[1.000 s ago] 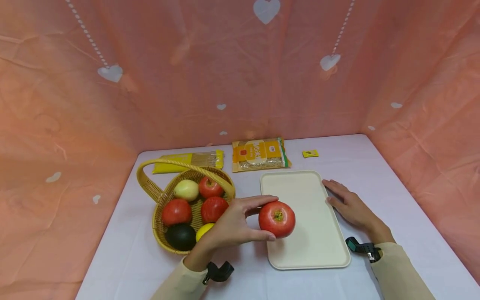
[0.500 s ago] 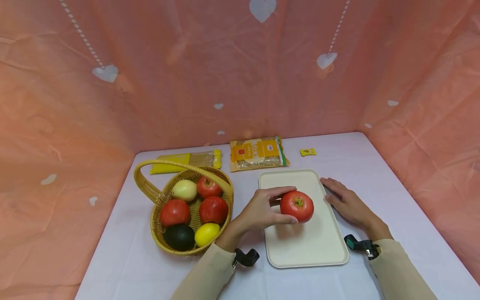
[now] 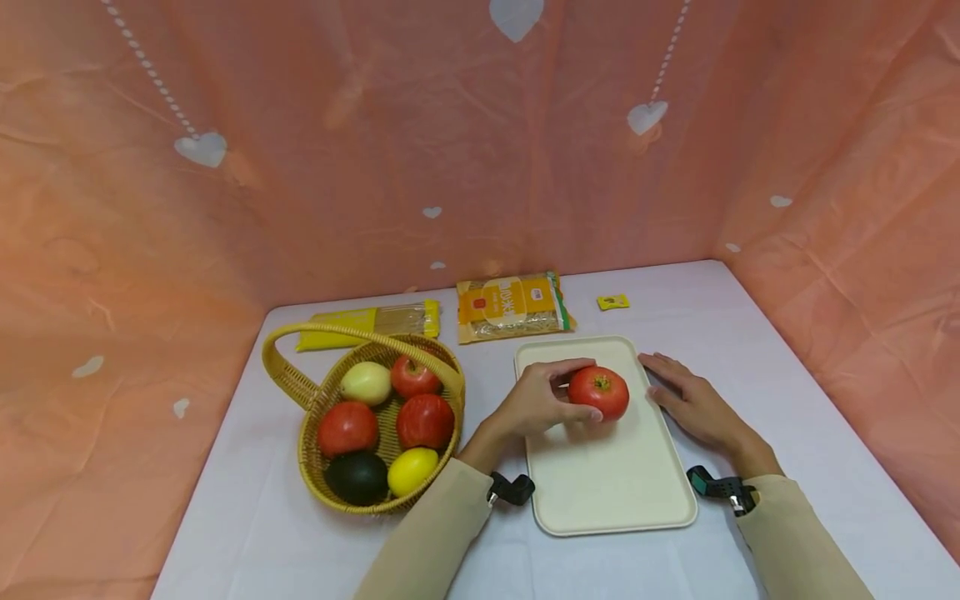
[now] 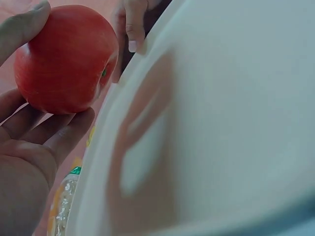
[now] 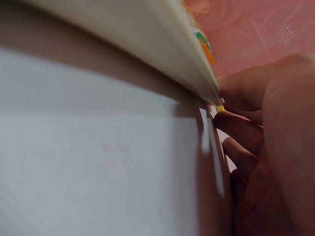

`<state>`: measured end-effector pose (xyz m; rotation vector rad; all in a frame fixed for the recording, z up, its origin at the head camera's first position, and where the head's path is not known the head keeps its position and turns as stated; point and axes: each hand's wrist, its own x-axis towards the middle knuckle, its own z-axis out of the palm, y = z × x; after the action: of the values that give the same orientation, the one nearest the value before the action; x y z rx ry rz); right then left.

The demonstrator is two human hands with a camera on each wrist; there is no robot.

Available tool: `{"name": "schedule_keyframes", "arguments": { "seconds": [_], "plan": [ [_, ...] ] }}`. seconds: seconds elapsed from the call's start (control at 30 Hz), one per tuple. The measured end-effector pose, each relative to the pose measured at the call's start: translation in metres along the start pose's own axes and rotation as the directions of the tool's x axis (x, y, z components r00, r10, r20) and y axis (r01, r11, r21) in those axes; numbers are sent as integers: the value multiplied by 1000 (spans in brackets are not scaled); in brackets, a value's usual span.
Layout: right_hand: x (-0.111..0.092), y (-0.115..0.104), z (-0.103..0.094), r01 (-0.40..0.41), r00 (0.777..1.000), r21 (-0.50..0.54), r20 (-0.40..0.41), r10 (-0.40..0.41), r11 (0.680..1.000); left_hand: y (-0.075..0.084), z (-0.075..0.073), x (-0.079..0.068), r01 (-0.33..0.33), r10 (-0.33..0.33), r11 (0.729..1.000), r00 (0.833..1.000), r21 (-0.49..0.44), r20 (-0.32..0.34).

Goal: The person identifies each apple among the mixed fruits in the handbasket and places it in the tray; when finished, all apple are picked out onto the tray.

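My left hand (image 3: 536, 400) holds a red apple (image 3: 600, 393) between thumb and fingers, over the upper part of a cream rectangular tray (image 3: 607, 492). In the left wrist view the apple (image 4: 66, 59) shows faint streaks and a dimple with a green speck, and the hand's shadow falls on the tray (image 4: 236, 108). My right hand (image 3: 697, 408) rests at the tray's right edge with its fingers extended. From the right wrist view, its fingers (image 5: 241, 130) lie at the tray's rim (image 5: 162, 59); the exact contact is partly hidden.
A yellow wicker basket (image 3: 306, 467) with a tall handle stands left of the tray, holding several fruits, among them a lemon (image 3: 412, 472) and a dark green one (image 3: 357, 478). Behind lie a yellow noodle packet (image 3: 367, 323), an orange grain bag (image 3: 513, 308) and a small yellow packet (image 3: 613, 302).
My left hand has carried the apple rightward from the tray's left side, then farther back over the tray. The right hand has kept its place at the tray's edge.
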<state>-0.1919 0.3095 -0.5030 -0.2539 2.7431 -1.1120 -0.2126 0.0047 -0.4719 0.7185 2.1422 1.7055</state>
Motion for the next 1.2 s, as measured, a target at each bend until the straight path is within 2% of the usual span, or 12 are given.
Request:
{"name": "schedule_keyframes", "arguments": {
  "seconds": [0.2, 0.47, 0.63, 0.93, 1.2],
  "plan": [
    [0, 1, -1, 24, 1000, -4, -15, -24, 1000, 1, 3, 17, 7, -6, 999, 1000, 38, -15],
    [2, 3, -1, 24, 1000, -18, -17, -24, 1000, -2, 12, 37, 10, -12, 997, 1000, 71, 29],
    [2, 2, -2, 26, 999, -18, -21, -26, 999, -10, 20, 45, 22, -23, 999, 999, 44, 33],
    [0, 2, 1, 33, 999, 7, -31, -33, 999, -23, 30, 50, 17, -17, 999, 999, -27, 28],
    [1, 3, 1, 41, 999, 17, -36, -40, 999, -25, 34, 49, -5, 3, 999, 999, 49, 39]
  ]
}}
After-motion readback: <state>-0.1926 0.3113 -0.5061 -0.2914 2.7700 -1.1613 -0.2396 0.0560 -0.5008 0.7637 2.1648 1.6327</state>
